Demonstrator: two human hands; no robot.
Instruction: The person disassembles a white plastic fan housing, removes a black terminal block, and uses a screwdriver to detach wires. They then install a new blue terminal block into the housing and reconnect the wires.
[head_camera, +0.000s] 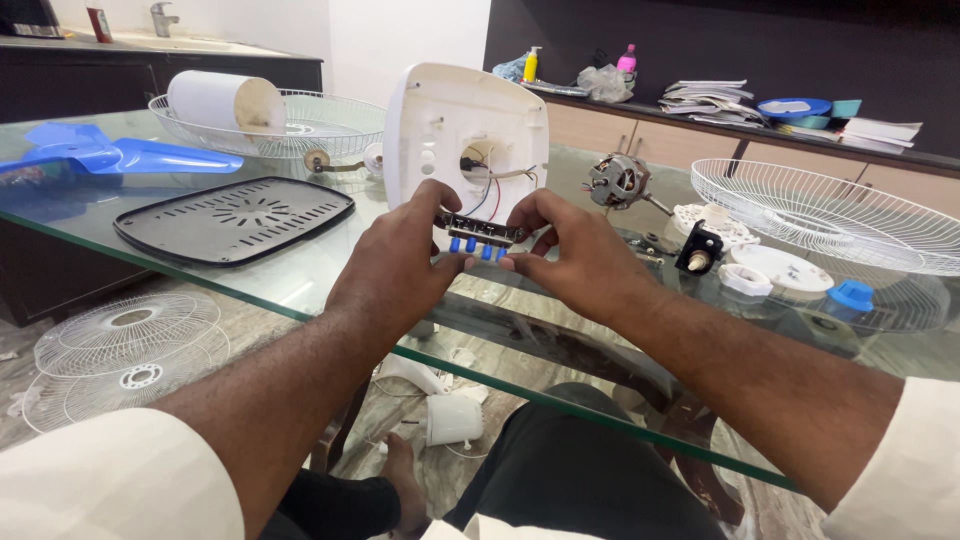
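From the head view, at the middle: left hand (400, 262) and right hand (575, 262) both pinched shut on the little switch bar (478, 237) with blue buttons, just in front of the white fan base (465, 130), thin wires running between. Best held level with a soft grip, no tugging on the wires. Up at 12 o'clock on the back counter: a yellow bottle (531, 65), a pink bottle (627, 60); at 2 o'clock, a stack of papers (708, 100).

Both forearms reaching forward, converging. Left hand (395, 262) curling, thumb and fingertips pinching inward. Right hand (575, 258) mirroring it, fingers (525, 212) bending over top, thumb underneath. Fingertips of both nearly meeting.
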